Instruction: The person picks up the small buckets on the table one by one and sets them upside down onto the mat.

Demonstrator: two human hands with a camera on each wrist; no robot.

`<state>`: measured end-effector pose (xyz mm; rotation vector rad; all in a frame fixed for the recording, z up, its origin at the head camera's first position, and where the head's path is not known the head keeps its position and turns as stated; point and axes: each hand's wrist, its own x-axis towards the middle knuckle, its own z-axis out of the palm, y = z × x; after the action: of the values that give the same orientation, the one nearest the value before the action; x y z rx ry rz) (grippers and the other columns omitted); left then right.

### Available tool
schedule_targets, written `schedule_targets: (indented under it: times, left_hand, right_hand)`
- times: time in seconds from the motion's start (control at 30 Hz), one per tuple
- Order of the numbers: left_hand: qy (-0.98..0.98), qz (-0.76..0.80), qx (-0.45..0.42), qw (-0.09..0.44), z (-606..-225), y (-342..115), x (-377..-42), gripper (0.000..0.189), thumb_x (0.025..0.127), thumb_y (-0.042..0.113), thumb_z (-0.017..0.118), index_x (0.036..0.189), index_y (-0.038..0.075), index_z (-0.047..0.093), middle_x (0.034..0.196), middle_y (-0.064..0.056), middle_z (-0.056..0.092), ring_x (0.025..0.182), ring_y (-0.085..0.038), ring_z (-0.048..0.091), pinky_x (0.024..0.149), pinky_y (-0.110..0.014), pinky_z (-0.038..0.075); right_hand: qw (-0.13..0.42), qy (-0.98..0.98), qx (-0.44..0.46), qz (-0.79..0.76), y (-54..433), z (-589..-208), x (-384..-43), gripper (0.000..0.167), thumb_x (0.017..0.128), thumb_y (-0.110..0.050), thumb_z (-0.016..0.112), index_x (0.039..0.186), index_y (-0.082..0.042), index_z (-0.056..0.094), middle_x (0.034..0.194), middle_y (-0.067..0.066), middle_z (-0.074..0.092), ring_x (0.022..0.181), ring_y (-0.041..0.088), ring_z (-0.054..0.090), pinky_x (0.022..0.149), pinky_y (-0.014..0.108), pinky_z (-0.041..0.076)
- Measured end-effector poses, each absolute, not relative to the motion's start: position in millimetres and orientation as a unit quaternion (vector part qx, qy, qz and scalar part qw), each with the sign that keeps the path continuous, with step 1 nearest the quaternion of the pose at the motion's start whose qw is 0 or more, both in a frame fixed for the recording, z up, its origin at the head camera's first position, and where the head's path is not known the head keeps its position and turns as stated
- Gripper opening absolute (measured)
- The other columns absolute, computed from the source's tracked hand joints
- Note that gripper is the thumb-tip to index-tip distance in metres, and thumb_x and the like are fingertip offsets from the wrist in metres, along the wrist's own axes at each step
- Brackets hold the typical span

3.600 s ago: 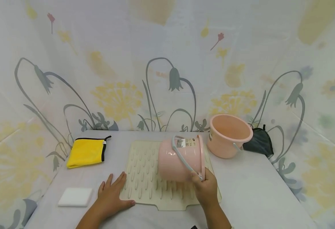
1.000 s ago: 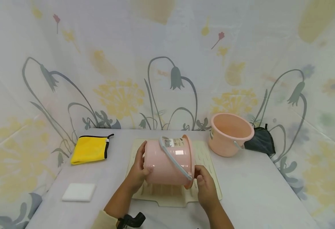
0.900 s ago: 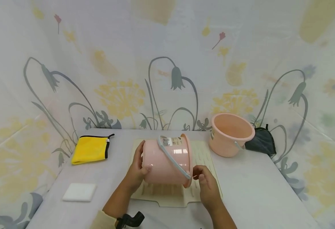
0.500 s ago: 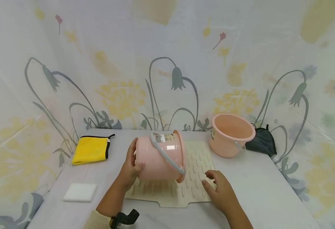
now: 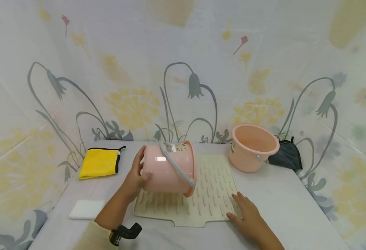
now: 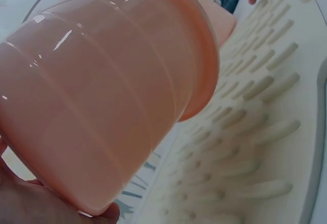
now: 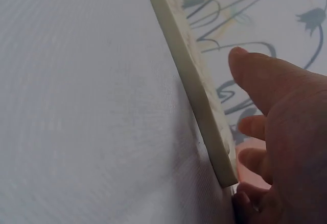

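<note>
My left hand (image 5: 135,180) grips a pink bucket (image 5: 167,170) at its base, thumb on the near side. The bucket lies tilted on its side in the air, with its rim to the right and a pale blue handle (image 5: 176,166) hanging across it. Below it is a cream ridged drainer mat (image 5: 214,187). At the mat's right front corner is my right hand (image 5: 248,217), fingers spread and loosely bent, holding nothing. In the right wrist view the fingers of the right hand (image 7: 296,106) are beside the mat's edge (image 7: 189,86); contact is unclear.
A second, peach bucket (image 5: 248,163) stands upright at the back right, with a dark folded cloth (image 5: 286,154) behind it. At left lie a yellow cloth (image 5: 98,163) with black edging and a white sponge block (image 5: 87,209). A floral curtain (image 5: 183,69) hangs behind the table.
Earlier the right hand held the bucket's rim and handle; the left hand has since taken its base. The right hand has let go and moved right to the mat's corner. The bucket has shifted left.
</note>
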<state>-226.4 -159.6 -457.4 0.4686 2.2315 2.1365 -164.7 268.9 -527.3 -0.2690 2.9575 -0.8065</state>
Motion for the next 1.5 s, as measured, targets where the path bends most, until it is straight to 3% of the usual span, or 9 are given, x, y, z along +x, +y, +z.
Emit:
schedule_targets:
  times: [0.23,0.4,0.57,0.7,1.03,1.37,1.5]
  left_hand:
    - [0.742,0.662,0.107,0.021,-434,-175,-230,0.097,0.092,0.028,0.063,0.168,0.036,0.003,0.177,-0.003,-0.002,0.158,-0.045,0.014,0.113,-0.066,0.041]
    - [0.762,0.642,0.084,0.016,-417,-189,-234,0.099,0.093,0.028,0.064,0.169,0.035,0.001,0.176,-0.007,-0.003,0.157,-0.046,0.014,0.114,-0.067,0.038]
    - [0.778,0.623,0.084,0.009,-406,-203,-239,0.099,0.093,0.027,0.064,0.169,0.033,0.000,0.176,-0.012,0.001,0.150,-0.045,0.025,0.113,-0.062,0.041]
    - [0.807,0.583,0.089,-0.001,-398,-209,-244,0.102,0.092,0.029,0.068,0.170,0.028,0.002,0.174,-0.017,0.007,0.147,-0.045,0.028,0.113,-0.064,0.041]
    - [0.879,0.462,0.115,-0.002,-377,-221,-256,0.100,0.091,0.033,0.071,0.170,0.025,0.010,0.172,-0.025,0.002,0.151,-0.059,0.019,0.109,-0.076,0.038]
    - [0.938,0.312,0.151,-0.020,-374,-208,-264,0.100,0.086,0.042,0.076,0.168,0.022,0.023,0.172,-0.028,0.012,0.152,-0.062,0.015,0.107,-0.083,0.033]
    - [0.945,0.274,0.177,-0.025,-376,-196,-267,0.100,0.083,0.044,0.076,0.167,0.021,0.027,0.171,-0.024,0.019,0.154,-0.055,0.016,0.111,-0.082,0.026]
  right_hand:
    - [0.064,0.959,-0.079,-0.264,275,-534,-164,0.088,0.094,-0.056,0.071,0.158,-0.003,0.043,0.171,0.027,0.020,0.152,0.058,0.021,0.116,0.076,0.026]
    - [0.068,0.958,-0.079,-0.269,274,-532,-163,0.089,0.094,-0.056,0.071,0.158,-0.002,0.042,0.171,0.027,0.019,0.152,0.059,0.019,0.115,0.077,0.024]
    - [0.074,0.954,-0.076,-0.279,273,-531,-163,0.088,0.094,-0.054,0.072,0.157,-0.001,0.044,0.170,0.027,0.020,0.152,0.059,0.019,0.115,0.077,0.024]
    - [0.079,0.954,-0.071,-0.280,272,-531,-163,0.088,0.093,-0.055,0.072,0.158,-0.002,0.043,0.171,0.026,0.020,0.153,0.058,0.019,0.116,0.077,0.024]
    - [0.087,0.954,-0.059,-0.281,272,-533,-164,0.091,0.093,-0.057,0.071,0.159,-0.003,0.041,0.172,0.023,0.018,0.155,0.056,0.016,0.118,0.076,0.021]
    - [0.088,0.955,-0.059,-0.276,271,-531,-164,0.089,0.092,-0.056,0.072,0.159,-0.004,0.042,0.172,0.023,0.019,0.154,0.057,0.017,0.116,0.077,0.023]
    - [0.089,0.955,-0.056,-0.276,271,-531,-164,0.090,0.091,-0.055,0.074,0.158,-0.003,0.044,0.171,0.025,0.020,0.153,0.057,0.019,0.116,0.077,0.024]
